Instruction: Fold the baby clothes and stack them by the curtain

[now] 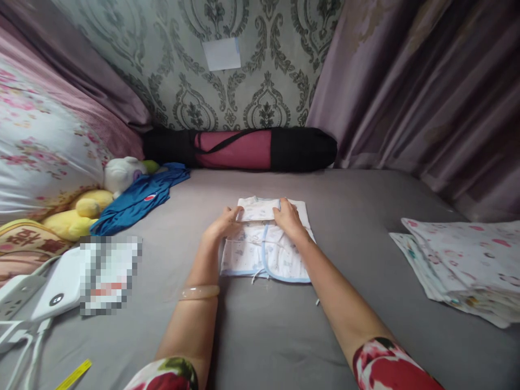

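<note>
A small white baby shirt [244,254] with pale blue prints, blue edging and thin tie strings lies on the grey bed sheet [264,336]. Its upper part is folded over into a flap across the far end. My left hand [227,223] pinches the left end of this flap, thumb on top. At the flap's right side, my right hand [288,216] is closed on the cloth, its thumb near the blue edging. Some of the fingertips are hidden by the fabric and the hands.
A stack of printed cloths [467,260] lies at the right. On the left are a blue garment [138,197], plush toys [77,219], a white power bank [60,281] and a power strip [18,292] with cables. A black and maroon bag [235,150] rests against the wall.
</note>
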A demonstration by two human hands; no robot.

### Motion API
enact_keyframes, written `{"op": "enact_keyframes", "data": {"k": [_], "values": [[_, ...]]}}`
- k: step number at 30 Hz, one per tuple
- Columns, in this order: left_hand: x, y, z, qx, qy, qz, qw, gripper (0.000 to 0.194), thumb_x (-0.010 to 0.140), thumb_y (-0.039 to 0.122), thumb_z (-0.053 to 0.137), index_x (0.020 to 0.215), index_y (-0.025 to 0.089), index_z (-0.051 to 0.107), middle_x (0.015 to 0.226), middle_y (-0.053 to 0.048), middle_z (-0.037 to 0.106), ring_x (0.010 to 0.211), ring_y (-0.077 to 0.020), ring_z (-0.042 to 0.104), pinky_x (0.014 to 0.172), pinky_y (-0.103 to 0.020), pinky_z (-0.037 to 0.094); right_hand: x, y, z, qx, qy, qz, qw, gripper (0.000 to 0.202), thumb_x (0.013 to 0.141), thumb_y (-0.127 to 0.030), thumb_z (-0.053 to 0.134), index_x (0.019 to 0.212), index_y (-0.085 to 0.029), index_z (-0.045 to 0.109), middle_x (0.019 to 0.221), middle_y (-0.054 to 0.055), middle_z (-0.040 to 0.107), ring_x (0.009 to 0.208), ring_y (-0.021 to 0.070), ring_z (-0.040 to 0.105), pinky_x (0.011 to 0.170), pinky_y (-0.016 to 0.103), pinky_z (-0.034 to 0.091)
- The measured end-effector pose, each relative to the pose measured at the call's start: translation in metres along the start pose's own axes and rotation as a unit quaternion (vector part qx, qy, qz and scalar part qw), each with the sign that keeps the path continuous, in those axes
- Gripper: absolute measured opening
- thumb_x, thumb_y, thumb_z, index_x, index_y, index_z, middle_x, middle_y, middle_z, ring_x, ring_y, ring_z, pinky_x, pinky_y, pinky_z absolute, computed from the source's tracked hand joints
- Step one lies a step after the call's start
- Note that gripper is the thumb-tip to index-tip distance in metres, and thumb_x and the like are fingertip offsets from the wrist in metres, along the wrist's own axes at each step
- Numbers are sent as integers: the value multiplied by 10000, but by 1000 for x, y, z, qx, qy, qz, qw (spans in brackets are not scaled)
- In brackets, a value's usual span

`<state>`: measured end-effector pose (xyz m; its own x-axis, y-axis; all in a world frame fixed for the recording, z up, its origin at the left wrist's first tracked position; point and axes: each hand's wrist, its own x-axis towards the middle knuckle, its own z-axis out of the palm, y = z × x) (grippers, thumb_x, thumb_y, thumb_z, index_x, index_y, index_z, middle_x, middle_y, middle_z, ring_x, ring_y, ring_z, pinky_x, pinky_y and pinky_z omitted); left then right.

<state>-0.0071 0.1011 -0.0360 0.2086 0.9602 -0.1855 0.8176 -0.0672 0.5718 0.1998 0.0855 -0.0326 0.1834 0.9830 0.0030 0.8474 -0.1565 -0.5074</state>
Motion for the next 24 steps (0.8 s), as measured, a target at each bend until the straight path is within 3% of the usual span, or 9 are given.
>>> {"op": "enact_keyframes", "data": {"k": [4, 10, 13, 15, 18, 21, 24], "values": [[0, -2, -1, -5, 4, -15, 1000, 541, 651, 214, 622, 1186, 292, 624, 995, -49, 570, 649, -153, 571, 662, -255, 488, -11, -4, -2, -64, -6, 14, 998, 303, 936, -212, 441, 1218, -135, 522, 1165, 172, 635, 1052, 280, 622, 834, 334, 455], [0, -9, -13, -4, -9, 3, 1000, 603, 677, 318, 683, 1268, 247, 587, 1022, -66, 589, 795, -187, 612, 767, -269, 496, -15, -6, -7, -122, 25, 20, 992, 357, 907, -91, 398, 1245, -100, 512, 1225, 209, 568, 1093, 284, 584, 875, 360, 436], [0, 5, -13, -14, 77, 39, 996, 483, 797, 312, 584, 1266, 197, 584, 1113, -118, 598, 958, -232, 615, 862, -322, 486, -13, -7, 3, -121, 58, -51, 990, 387, 934, -112, 334, 1271, -119, 523, 1293, 209, 544, 1224, 293, 486, 988, 402, 367], [3, 17, -3, -1, 130, 87, 988, 411, 858, 243, 490, 1253, 186, 589, 1183, -138, 601, 1079, -247, 588, 951, -358, 449, -12, -8, 15, -106, 49, -132, 984, 421, 966, -177, 305, 1342, -122, 488, 1396, 189, 492, 1325, 281, 393, 1076, 423, 282], [11, 26, 22, 41, 127, 160, 978, 414, 897, 170, 399, 1277, 165, 564, 1331, -151, 556, 1252, -249, 502, 1079, -400, 345, -13, -9, 33, -102, 17, -219, 970, 488, 983, -240, 285, 1427, -85, 412, 1516, 151, 380, 1424, 248, 257, 1161, 415, 130], [19, 21, 45, 103, 103, 170, 975, 442, 949, 201, 332, 1360, 139, 483, 1462, -162, 451, 1390, -257, 361, 1150, -456, 233, -16, -7, 43, -107, -2, -233, 967, 524, 980, -254, 274, 1460, -73, 379, 1549, 125, 334, 1451, 233, 208, 1178, 412, 74], [22, 12, 56, 167, 89, 128, 974, 504, 992, 314, 281, 1439, 108, 387, 1536, -166, 343, 1447, -265, 257, 1174, -465, 184, -17, -4, 45, -106, -17, -219, 970, 539, 974, -274, 275, 1474, -95, 370, 1561, 97, 314, 1455, 229, 207, 1181, 410, 89]]}}
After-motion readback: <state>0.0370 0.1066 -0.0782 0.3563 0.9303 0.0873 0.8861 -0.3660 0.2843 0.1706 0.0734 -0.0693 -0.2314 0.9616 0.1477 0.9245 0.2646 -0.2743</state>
